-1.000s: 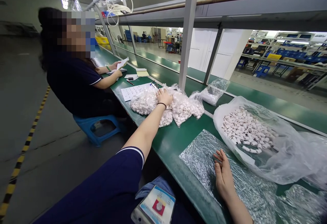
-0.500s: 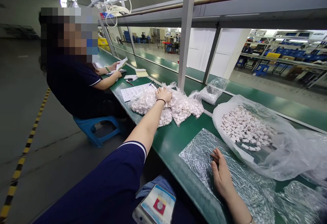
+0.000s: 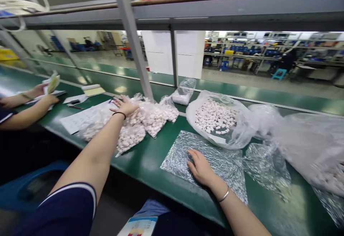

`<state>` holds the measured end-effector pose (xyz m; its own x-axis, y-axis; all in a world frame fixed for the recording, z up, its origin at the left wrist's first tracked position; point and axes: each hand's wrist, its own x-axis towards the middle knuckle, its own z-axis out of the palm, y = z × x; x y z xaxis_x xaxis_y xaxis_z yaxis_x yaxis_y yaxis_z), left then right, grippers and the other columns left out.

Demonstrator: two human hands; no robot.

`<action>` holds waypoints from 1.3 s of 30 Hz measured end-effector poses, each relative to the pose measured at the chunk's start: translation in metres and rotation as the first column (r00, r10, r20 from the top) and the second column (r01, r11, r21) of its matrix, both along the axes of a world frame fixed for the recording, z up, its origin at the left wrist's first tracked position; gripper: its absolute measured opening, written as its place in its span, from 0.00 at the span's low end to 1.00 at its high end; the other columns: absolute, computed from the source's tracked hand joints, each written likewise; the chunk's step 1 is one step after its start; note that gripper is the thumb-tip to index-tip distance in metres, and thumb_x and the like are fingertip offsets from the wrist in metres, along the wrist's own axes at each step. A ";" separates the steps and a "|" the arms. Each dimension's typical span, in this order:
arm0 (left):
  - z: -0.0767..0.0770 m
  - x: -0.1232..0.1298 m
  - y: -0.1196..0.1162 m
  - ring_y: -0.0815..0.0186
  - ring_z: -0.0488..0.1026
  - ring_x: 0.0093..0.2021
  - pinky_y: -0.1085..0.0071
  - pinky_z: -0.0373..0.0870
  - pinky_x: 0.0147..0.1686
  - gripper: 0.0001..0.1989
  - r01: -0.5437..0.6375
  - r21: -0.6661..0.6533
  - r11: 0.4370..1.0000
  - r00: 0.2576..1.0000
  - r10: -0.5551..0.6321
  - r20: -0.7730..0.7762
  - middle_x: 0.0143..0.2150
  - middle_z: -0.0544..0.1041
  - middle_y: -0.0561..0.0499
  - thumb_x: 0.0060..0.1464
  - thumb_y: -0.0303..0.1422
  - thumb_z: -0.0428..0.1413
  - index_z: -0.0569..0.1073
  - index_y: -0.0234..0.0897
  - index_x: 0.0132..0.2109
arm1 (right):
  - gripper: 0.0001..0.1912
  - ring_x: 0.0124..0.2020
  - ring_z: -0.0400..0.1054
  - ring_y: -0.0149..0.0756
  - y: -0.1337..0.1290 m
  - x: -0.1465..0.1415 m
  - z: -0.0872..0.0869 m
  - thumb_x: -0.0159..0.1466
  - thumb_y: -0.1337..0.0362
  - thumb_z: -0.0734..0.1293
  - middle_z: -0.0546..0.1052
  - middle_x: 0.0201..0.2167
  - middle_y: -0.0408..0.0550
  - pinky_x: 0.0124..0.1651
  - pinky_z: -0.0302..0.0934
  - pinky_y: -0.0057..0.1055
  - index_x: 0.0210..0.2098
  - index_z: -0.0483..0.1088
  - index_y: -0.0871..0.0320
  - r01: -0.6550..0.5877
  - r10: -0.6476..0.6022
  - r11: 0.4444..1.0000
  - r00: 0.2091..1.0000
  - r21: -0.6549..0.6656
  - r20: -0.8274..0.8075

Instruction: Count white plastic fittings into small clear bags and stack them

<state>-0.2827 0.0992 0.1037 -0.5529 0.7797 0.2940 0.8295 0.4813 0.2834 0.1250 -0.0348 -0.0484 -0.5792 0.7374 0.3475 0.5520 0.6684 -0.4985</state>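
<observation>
Clear bags of small white tube-shaped parts (image 3: 131, 135) lie in a group on the green bench. Over these bags reaches my left hand (image 3: 125, 106), fingers spread and nothing held; whether it touches the plastic I cannot tell. My right hand (image 3: 201, 168) rests at a flat clear plastic bag (image 3: 174, 153), its fingers loosely stretched out and holding nothing. Beyond it, a large translucent bag (image 3: 193, 112) lies opened out with many loose white parts (image 3: 215, 116) inside.
On the left a co-worker's hands (image 3: 47, 96) hold papers beside a notepad (image 3: 94, 90). A printed sheet (image 3: 77, 119) lies partly under the bags. A metal post (image 3: 131, 38) rises behind them. Crumpled plastic (image 3: 266, 164) and a big filled bag (image 3: 309, 146) occupy the right.
My view has turned to the right. My left hand's fingers have spread apart from the bags they were resting on. My right hand has flattened toward the clear bag.
</observation>
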 end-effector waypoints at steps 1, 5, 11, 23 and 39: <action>0.005 0.005 0.003 0.23 0.34 0.72 0.20 0.44 0.58 0.51 0.004 0.053 0.999 1.000 -0.003 -0.007 0.73 0.35 0.15 0.57 0.38 0.58 0.35 0.14 0.71 | 0.23 0.62 0.65 0.49 -0.001 -0.001 0.002 0.73 0.58 0.57 0.70 0.61 0.62 0.64 0.63 0.50 0.62 0.64 0.62 0.005 -0.005 1.000 1.000 0.003 0.026; 0.014 0.058 0.018 0.38 0.20 0.74 0.33 0.28 0.68 0.51 0.294 0.307 0.905 0.956 -0.277 -0.096 0.75 0.19 0.33 0.59 0.39 0.54 0.26 0.28 0.73 | 0.21 0.62 0.64 0.51 -0.004 -0.003 0.008 0.72 0.57 0.60 0.70 0.61 0.62 0.62 0.64 0.51 0.60 0.68 0.61 0.003 -0.002 1.000 0.995 -0.008 0.102; -0.045 0.190 0.007 0.48 0.19 0.75 0.44 0.28 0.71 0.44 0.829 0.186 0.527 0.558 -0.793 -0.244 0.76 0.20 0.40 0.62 0.49 0.49 0.38 0.36 0.75 | 0.22 0.63 0.63 0.50 -0.007 -0.001 0.012 0.72 0.55 0.60 0.68 0.62 0.62 0.64 0.62 0.49 0.60 0.68 0.61 -0.008 0.009 1.000 0.991 -0.008 0.136; -0.135 0.247 -0.028 0.51 0.45 0.76 0.47 0.42 0.71 0.38 0.803 -0.297 0.517 0.542 -0.840 0.004 0.76 0.46 0.36 0.65 0.50 0.44 0.51 0.31 0.73 | 0.19 0.62 0.62 0.51 -0.005 0.002 0.009 0.72 0.57 0.60 0.68 0.61 0.63 0.64 0.60 0.52 0.56 0.71 0.61 -0.066 0.063 0.998 0.985 0.008 0.163; -0.132 0.243 -0.040 0.49 0.42 0.76 0.43 0.42 0.71 0.39 0.778 -0.247 0.578 0.607 -0.792 0.059 0.75 0.48 0.31 0.65 0.49 0.42 0.53 0.24 0.72 | 0.23 0.67 0.58 0.49 0.115 0.016 0.078 0.71 0.62 0.59 0.64 0.64 0.63 0.69 0.53 0.46 0.62 0.67 0.62 0.404 -0.390 0.914 0.841 0.043 0.375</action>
